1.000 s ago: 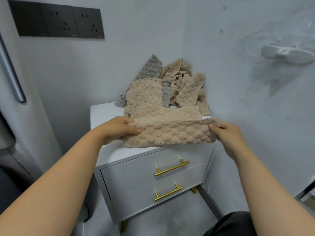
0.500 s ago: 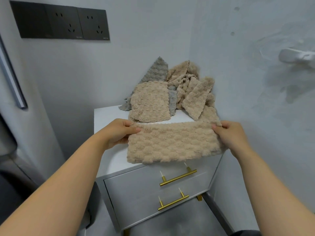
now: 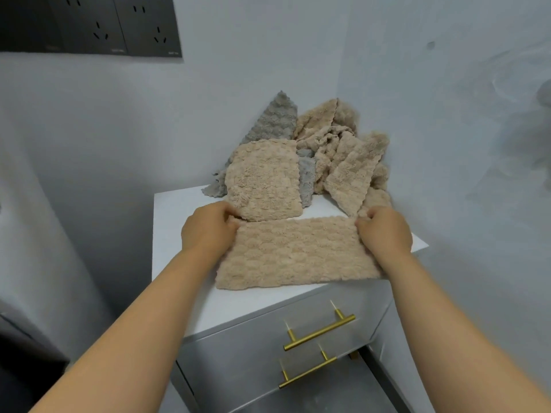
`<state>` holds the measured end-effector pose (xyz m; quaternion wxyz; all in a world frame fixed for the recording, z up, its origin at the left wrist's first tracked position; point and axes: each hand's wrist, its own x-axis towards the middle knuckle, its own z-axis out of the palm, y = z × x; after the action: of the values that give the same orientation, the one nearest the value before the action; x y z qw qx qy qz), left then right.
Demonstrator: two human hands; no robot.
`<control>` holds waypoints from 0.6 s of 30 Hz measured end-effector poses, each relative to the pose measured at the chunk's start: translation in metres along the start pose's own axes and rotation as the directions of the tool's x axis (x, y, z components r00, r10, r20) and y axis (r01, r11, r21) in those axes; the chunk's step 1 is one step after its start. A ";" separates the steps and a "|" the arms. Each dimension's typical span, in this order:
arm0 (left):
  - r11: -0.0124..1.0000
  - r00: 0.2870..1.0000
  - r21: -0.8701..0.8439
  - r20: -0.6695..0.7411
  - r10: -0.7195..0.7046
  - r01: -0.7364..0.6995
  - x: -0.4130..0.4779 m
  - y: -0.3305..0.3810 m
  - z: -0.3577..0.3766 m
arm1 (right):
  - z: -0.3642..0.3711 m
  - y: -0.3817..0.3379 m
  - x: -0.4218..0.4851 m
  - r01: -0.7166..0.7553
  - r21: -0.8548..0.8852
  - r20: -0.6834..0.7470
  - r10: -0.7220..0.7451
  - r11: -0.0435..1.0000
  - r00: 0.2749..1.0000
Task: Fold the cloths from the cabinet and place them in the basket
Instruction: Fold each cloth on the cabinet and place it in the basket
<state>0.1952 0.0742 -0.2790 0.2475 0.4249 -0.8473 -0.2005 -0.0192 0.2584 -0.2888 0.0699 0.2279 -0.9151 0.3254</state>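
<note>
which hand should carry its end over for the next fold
Right, though it's close. Both hands pinch far corners of the beige cloth, but the right hand sits by the pile and the cabinet edge; folding leftward lands on bare top beside the left hand.

The front cloth point(image 3: 298, 251) is lying flat on the cabinet point(image 3: 179, 234) top, reaching almost to its front edge. The left hand point(image 3: 208, 231) is pinching the cloth's back left corner and the right hand point(image 3: 387, 231) is pinching its back right corner. Just behind it, a second cloth point(image 3: 264, 180) is leaning against the heap of cloths point(image 3: 343, 150), which is sitting at the back right of the top, in the corner where the walls meet. Below, on the cabinet front, the upper handle point(image 3: 320, 332) is sitting above the lower handle point(image 3: 307, 372). A socket panel point(image 3: 89, 25) is sitting on the wall, up and to the left.
</note>
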 end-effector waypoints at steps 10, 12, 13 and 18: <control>0.800 0.702 0.161 0.597 0.387 -0.578 -0.026 0.046 0.029 | -0.023 0.009 -0.016 -0.070 -0.148 0.004 0.072 0.986 0.997; 0.786 0.697 0.236 0.646 0.313 -0.572 -0.033 0.047 0.037 | -0.033 0.013 -0.021 -0.102 -0.223 0.055 0.117 0.970 0.992; 0.789 0.705 0.248 0.643 0.300 -0.562 -0.035 0.047 0.038 | -0.038 0.016 -0.023 -0.113 -0.241 0.076 0.135 0.964 0.988; 0.814 0.727 0.262 0.636 0.258 -0.518 -0.042 0.052 0.035 | -0.057 0.030 -0.036 -0.264 -0.185 0.279 0.308 0.947 0.910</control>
<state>0.1643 0.1423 -0.2885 -0.0799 0.1954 -0.9748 -0.0725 -0.0021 0.3287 -0.2714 -0.1040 0.1327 -0.9593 0.2267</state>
